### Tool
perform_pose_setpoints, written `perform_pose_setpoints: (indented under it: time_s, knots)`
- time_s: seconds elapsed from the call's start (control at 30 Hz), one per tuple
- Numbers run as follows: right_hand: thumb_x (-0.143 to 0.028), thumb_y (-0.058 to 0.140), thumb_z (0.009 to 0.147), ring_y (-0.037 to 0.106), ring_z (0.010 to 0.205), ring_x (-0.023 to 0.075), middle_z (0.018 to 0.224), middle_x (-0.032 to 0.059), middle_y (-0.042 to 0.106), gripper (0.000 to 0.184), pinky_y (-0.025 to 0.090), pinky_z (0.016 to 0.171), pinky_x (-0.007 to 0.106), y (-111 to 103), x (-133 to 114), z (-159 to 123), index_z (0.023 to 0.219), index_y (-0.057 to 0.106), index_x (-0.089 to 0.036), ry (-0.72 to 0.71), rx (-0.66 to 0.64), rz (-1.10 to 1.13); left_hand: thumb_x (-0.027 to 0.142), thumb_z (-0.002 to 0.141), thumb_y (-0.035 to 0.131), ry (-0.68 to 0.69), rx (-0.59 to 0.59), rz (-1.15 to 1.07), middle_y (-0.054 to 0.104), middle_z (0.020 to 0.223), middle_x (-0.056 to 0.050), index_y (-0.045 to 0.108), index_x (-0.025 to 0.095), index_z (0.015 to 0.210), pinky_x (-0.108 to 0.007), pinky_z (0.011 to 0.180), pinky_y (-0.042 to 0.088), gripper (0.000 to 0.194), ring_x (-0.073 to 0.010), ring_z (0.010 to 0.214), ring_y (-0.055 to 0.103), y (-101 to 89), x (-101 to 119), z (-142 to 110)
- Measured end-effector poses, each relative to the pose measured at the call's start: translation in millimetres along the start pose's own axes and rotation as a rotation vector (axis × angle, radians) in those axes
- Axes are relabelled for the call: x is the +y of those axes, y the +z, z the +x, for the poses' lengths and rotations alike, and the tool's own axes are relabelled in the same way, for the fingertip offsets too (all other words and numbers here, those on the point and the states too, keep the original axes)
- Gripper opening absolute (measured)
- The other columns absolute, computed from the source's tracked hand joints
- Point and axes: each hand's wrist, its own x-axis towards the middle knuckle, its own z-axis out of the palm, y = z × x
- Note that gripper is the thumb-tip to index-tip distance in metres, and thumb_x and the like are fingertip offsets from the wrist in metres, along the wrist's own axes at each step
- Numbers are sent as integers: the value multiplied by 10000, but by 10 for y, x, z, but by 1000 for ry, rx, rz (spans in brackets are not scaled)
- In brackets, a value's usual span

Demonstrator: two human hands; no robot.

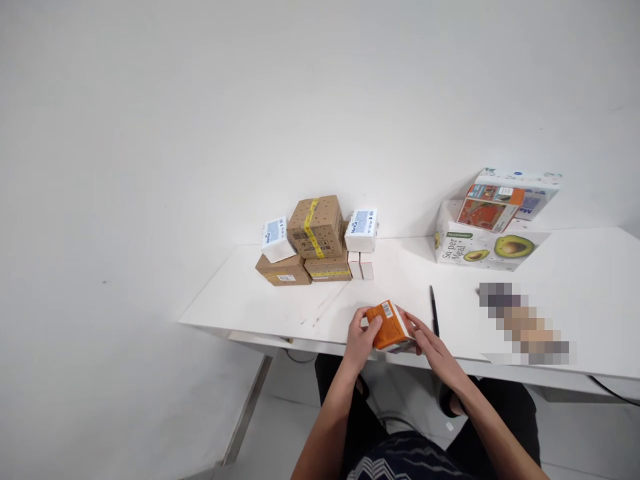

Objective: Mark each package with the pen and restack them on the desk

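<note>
Both of my hands hold a small orange box [387,325] with a white barcode label, just above the near edge of the white table [280,303]. My left hand [361,337] grips its left side, thumb on top. My right hand [431,343] holds its right side. A black pen [434,311] lies on the table just right of the box.
At the back of the table stands a pile of brown cardboard boxes [315,227] with yellow tape and small white boxes [361,230]. To the right, a large white avocado-printed box [483,247] carries more boxes [493,203] on top. A blurred patch covers part of the right side.
</note>
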Motion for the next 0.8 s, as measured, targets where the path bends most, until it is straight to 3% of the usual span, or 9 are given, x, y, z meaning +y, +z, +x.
perform_pose_setpoints:
  time_s: [0.1, 0.2, 0.37, 0.47, 0.53, 0.63, 0.8]
  knots:
    - [-542, 625, 762, 638, 929, 244, 1285, 69, 612, 627, 535, 805, 389, 16, 7, 3, 1319, 556, -264, -31, -9, 14, 529, 772, 631, -35, 65, -95, 594, 847, -8, 564, 192, 912, -227, 613, 462, 371, -131, 714, 574, -7, -66, 76]
    - [-480, 688, 728, 642, 838, 220, 1214, 77, 647, 658, 548, 762, 384, 70, 65, 53, 1327, 537, -250, -50, 20, 33, 568, 793, 587, -38, 126, -52, 599, 849, -14, 562, 213, 1036, -241, 596, 463, 431, -139, 697, 583, -31, -130, 129]
    - [-482, 658, 768, 644, 743, 209, 894, 55, 705, 684, 542, 700, 363, 186, 176, 167, 1358, 468, -192, -13, 73, 93, 533, 832, 566, 172, 216, 178, 623, 1103, -81, 633, 222, 1086, -313, 808, 485, 408, -195, 934, 605, -115, -115, 187]
    - [-502, 633, 787, 648, 776, 201, 976, 62, 691, 709, 534, 715, 353, 245, 176, 215, 1386, 405, -198, -26, 73, 128, 504, 851, 555, 271, 201, 203, 645, 1078, -86, 675, 205, 1008, -350, 930, 453, 358, -216, 1039, 594, -161, -60, 202]
    - [-524, 624, 787, 647, 821, 202, 1078, 86, 668, 729, 529, 742, 360, 265, 148, 241, 1391, 378, -199, -37, 117, 132, 520, 843, 558, 266, 185, 220, 645, 1057, -94, 678, 196, 988, -353, 936, 454, 375, -219, 1041, 594, -176, -34, 194]
    - [-553, 644, 757, 644, 837, 211, 1108, 121, 663, 723, 520, 758, 369, 241, 86, 286, 1333, 420, -179, -29, 248, 102, 549, 839, 546, 210, 158, 243, 640, 1049, -108, 651, 185, 965, -331, 799, 504, 399, -209, 925, 623, -159, -35, 137]
    - [-581, 601, 773, 615, 761, 203, 951, 105, 696, 489, 503, 718, 354, 94, -22, 396, 1047, 605, -176, -91, 360, -83, 501, 826, 580, 84, 0, 306, 658, 871, -50, 547, 194, 873, -281, 647, 485, 313, -161, 725, 618, -53, -113, -17]
